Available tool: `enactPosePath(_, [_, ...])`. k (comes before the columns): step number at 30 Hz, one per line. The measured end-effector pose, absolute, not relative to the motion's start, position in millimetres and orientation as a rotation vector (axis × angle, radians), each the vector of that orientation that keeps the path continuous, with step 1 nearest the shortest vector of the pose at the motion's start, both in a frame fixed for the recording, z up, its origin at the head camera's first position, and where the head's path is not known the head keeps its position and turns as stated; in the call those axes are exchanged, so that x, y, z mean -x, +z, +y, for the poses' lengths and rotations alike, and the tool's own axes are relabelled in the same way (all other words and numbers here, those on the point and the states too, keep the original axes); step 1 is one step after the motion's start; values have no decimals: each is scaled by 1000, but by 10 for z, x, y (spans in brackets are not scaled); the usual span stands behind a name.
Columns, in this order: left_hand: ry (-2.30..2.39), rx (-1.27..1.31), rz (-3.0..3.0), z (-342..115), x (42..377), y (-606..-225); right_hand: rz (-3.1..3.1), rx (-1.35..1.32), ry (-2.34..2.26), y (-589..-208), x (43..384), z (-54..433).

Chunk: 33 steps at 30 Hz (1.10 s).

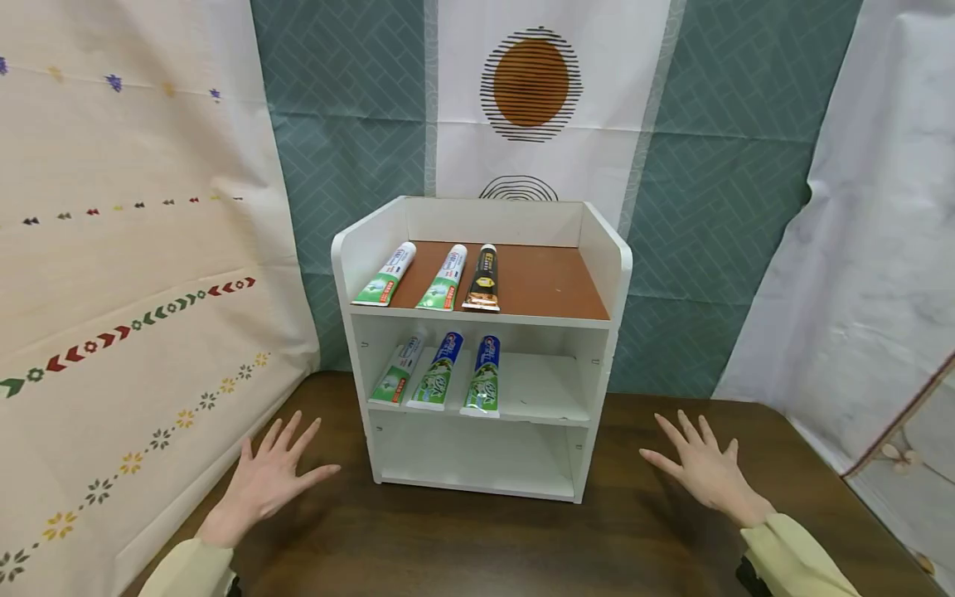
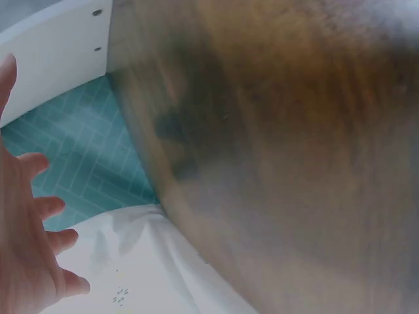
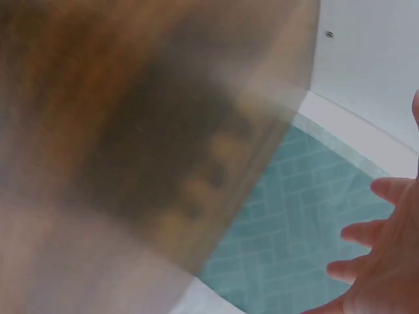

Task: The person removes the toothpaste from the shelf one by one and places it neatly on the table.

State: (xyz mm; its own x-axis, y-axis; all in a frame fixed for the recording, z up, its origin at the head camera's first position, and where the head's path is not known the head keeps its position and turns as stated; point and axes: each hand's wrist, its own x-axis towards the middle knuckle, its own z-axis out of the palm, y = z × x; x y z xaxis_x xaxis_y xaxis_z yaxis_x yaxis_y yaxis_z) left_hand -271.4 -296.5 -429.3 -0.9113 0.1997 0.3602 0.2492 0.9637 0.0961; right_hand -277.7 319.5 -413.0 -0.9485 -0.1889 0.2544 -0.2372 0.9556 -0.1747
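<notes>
My left hand hovers over the table on the left of a small white shelf, fingers spread and holding nothing. On the shelf's other side is my right hand, likewise spread and holding nothing. The shelf's brown top carries two green-and-white toothpaste tubes, one at the left and another beside it, then a black toothpaste tube. On the middle level lie a green-and-white tube and two blue-and-green toothpaste tubes, one left of the other.
The shelf stands on a dark brown wooden table. Behind it hangs a teal and white curtain. A cream patterned cloth borders the left side, and a white cloth the right.
</notes>
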Motion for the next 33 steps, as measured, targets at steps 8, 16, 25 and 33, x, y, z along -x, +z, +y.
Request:
enactPosePath(8, [-216,345,-2765,-2959,2738,-4109,-2866,-337,302,-3857,2794,3227])
enactPosePath(16, [-286,367,-2787,-2942,2794,-3736,-2875,-392,322,-3493,2819,3217])
enactPosePath(25, [-442,508,-2673,-2903,2887,-3191,-2819,-472,444,-3095,2925,3176])
enactPosePath(33, [-635,534,-2624,-2900,3007,-2800,-2760,-528,544,-2673,3056,3073])
